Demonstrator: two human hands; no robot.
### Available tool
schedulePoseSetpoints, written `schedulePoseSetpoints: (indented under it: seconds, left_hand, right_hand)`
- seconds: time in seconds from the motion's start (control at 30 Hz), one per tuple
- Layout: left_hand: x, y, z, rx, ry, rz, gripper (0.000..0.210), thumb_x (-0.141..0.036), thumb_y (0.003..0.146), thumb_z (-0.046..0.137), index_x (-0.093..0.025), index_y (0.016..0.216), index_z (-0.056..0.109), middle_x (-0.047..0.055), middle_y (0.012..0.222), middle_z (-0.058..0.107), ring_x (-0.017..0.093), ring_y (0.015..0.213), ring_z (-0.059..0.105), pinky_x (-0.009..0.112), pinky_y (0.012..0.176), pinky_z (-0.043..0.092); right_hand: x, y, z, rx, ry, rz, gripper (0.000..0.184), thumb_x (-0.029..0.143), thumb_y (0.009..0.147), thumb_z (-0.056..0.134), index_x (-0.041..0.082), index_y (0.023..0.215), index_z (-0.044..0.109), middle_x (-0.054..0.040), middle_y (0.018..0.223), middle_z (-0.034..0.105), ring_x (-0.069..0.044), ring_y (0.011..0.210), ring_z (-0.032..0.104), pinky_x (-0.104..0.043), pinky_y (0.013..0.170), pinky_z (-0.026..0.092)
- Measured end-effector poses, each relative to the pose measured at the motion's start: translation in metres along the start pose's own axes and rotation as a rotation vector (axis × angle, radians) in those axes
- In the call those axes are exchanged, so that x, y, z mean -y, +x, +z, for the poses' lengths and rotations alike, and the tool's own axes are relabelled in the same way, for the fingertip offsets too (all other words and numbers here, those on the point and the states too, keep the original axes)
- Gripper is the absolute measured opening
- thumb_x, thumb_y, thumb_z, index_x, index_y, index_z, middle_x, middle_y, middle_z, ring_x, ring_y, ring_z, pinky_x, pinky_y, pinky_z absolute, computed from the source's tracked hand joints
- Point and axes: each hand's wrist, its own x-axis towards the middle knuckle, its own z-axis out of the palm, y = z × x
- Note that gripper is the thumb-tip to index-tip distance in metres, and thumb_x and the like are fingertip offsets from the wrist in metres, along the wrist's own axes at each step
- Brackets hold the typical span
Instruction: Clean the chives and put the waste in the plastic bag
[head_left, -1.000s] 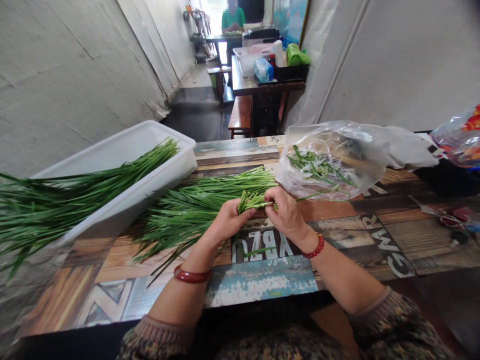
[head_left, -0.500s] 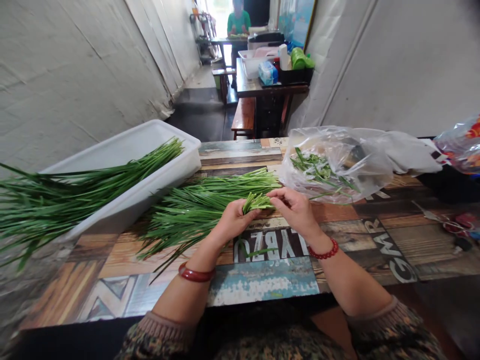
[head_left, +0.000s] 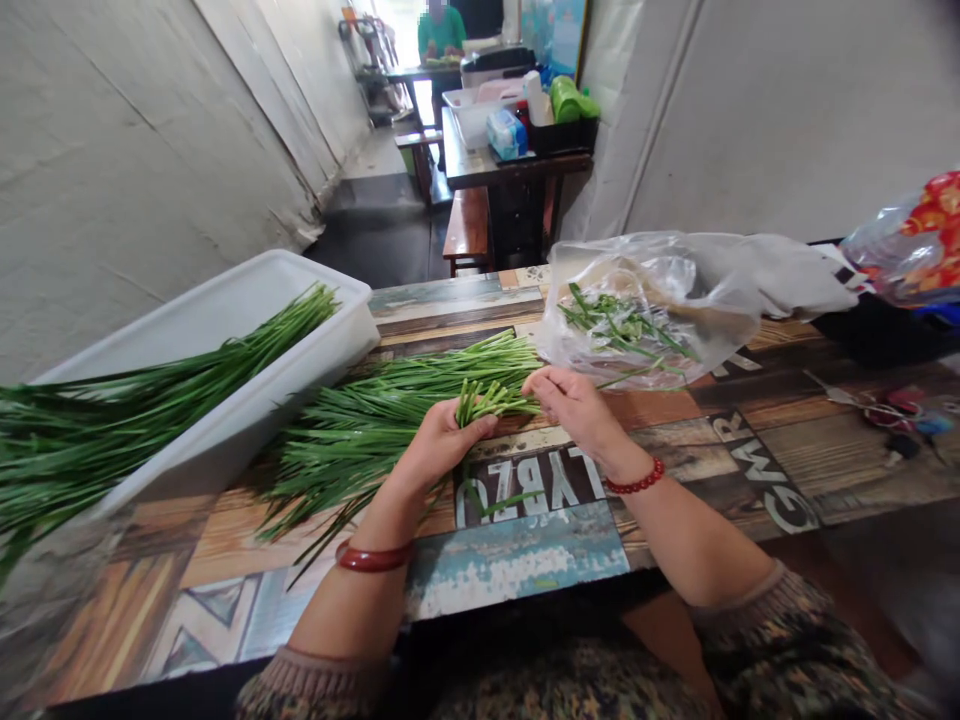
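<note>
My left hand [head_left: 435, 440] is closed around a small bunch of garlic chives [head_left: 489, 400], its pale cut stems pointing right. The fingers of my right hand [head_left: 571, 402] are pinched together at the stem ends. Whatever lies between those fingertips is too small to make out. Beneath and behind the bunch, a loose pile of garlic chives [head_left: 352, 405] is spread on the table, leaves to the left. A clear plastic bag [head_left: 720, 320] with green scraps [head_left: 619, 318] lies open just beyond my right hand.
On the left, a white tub [head_left: 330, 368] holds more long chives [head_left: 225, 370]. Scissors and keys [head_left: 896, 425] lie at the right of the wood-patterned table [head_left: 525, 575]. Farther off are a bench [head_left: 466, 222], a second table [head_left: 480, 178] and a person in green [head_left: 441, 35].
The view has shifted slightly, so most things sit farther left. My right hand has drawn a little away from the bunch; my left hand keeps its grip.
</note>
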Motion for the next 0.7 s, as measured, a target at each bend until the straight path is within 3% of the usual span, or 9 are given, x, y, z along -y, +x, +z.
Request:
schedulePoseSetpoints:
  seconds: [0.17,0.3,0.43,0.53,0.7]
  left_hand:
    - [0.002,0.001,0.0,0.044,-0.016,0.024,0.026,-0.037,0.078,0.069,-0.012,0.083,0.071,0.003,0.078,0.069,0.015,0.07,0.057,0.025,0.068,0.046]
    - [0.007,0.002,0.0,0.093,-0.005,0.04,0.029,-0.037,0.08,0.068,-0.012,0.094,0.072,0.006,0.09,0.072,0.018,0.08,0.061,0.029,0.078,0.049]
    - [0.013,0.002,0.002,0.087,0.135,0.11,0.023,-0.035,0.082,0.065,-0.013,0.089,0.072,0.005,0.085,0.07,0.018,0.079,0.059,0.03,0.078,0.048]
    - [0.012,0.002,0.004,0.071,0.254,0.179,0.017,-0.03,0.083,0.063,-0.016,0.078,0.07,0.003,0.077,0.066,0.016,0.075,0.056,0.028,0.077,0.045]
    - [0.007,0.0,0.001,0.047,0.156,0.165,0.022,-0.035,0.085,0.061,-0.015,0.085,0.07,0.005,0.082,0.067,0.018,0.079,0.057,0.029,0.078,0.045]
  right_hand:
    - [0.004,0.002,0.009,0.092,-0.204,-0.112,0.022,0.035,0.085,0.059,0.017,0.088,0.072,0.0001,0.072,0.066,-0.012,0.066,0.058,-0.023,0.063,0.045]
    - [0.003,-0.001,0.009,0.087,-0.351,-0.178,0.02,0.029,0.085,0.059,0.019,0.096,0.072,0.0005,0.07,0.068,-0.012,0.06,0.058,-0.023,0.058,0.044]
    - [0.002,-0.004,0.008,0.117,-0.463,-0.389,0.015,0.021,0.086,0.055,0.018,0.089,0.07,-0.0041,0.083,0.072,-0.016,0.076,0.066,-0.026,0.07,0.049]
    - [0.002,-0.006,0.007,0.031,-0.586,-0.466,0.017,0.019,0.089,0.05,0.018,0.085,0.066,-0.0053,0.08,0.07,-0.017,0.075,0.064,-0.028,0.071,0.049]
    - [0.006,-0.004,-0.004,-0.17,-0.483,-0.296,0.021,0.026,0.094,0.045,0.019,0.083,0.062,-0.0002,0.07,0.063,-0.014,0.066,0.059,-0.024,0.064,0.046]
